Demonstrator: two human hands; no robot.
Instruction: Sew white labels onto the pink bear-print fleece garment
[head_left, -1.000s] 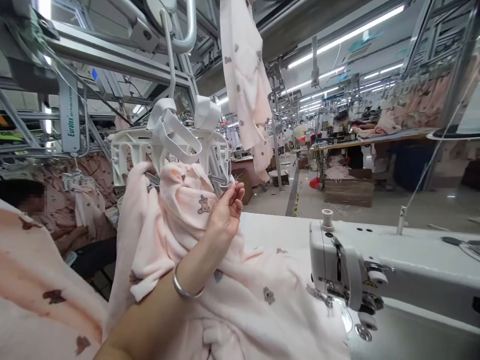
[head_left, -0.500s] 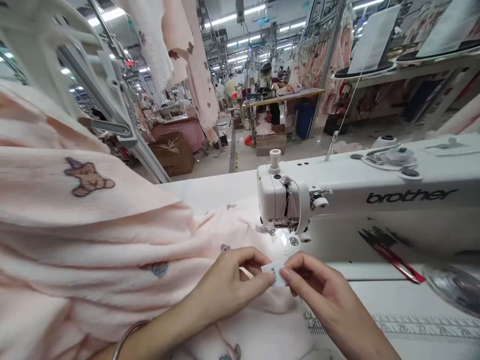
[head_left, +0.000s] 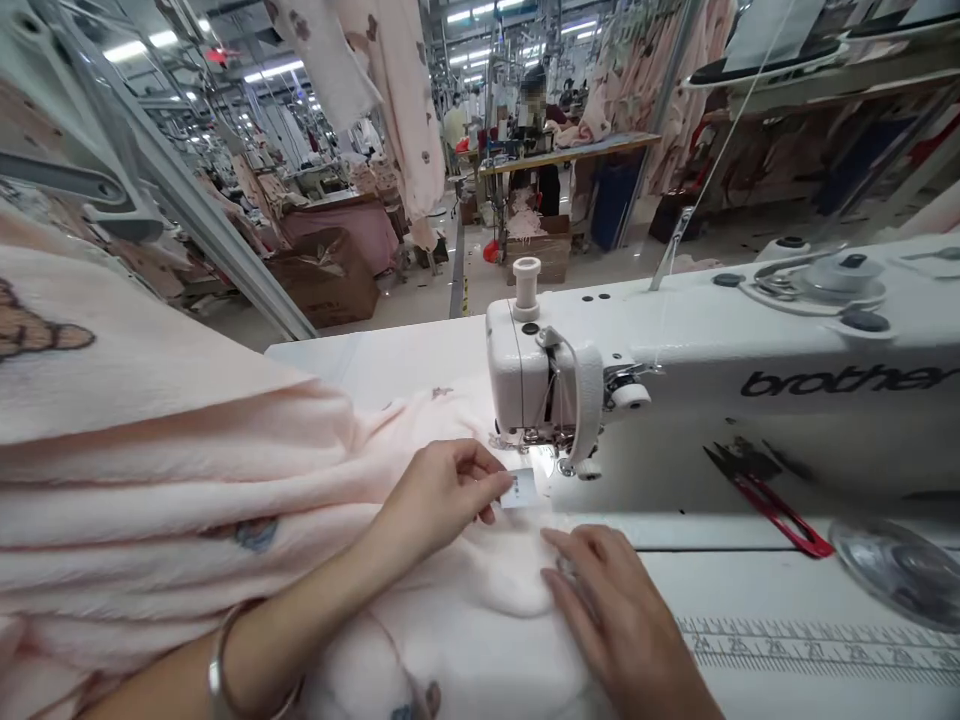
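At the front of the sewing table (head_left: 390, 365), one small white label (head_left: 519, 489) is pinched between thumb and forefinger of the left hand (head_left: 442, 495), the other fingers being curled loosely; the label is held just in front of the presser foot (head_left: 525, 440), over the cloth. One bracelet (head_left: 219, 668) is worn on the left wrist. The right hand (head_left: 600, 600) is laid palm down on the pink fabric (head_left: 247, 500), its fingers spread flat and nothing gripped; the cloth is pressed to the table just beside and below the label. The fabric is piled in thick folds to the left, and one bear print (head_left: 37, 330) is seen at its upper left edge, cut off by the frame. One white sewing machine (head_left: 750, 360) is set across the right half of the view, with one empty spool pin cap (head_left: 526, 275) on its head. One pair of red-handled snips (head_left: 772, 505) is lain on the machine bed, well apart from both hands. One printed ruler strip (head_left: 810, 640) is run along the table edge to the right. One seated person (head_left: 534, 110) is seen far behind, at another table.
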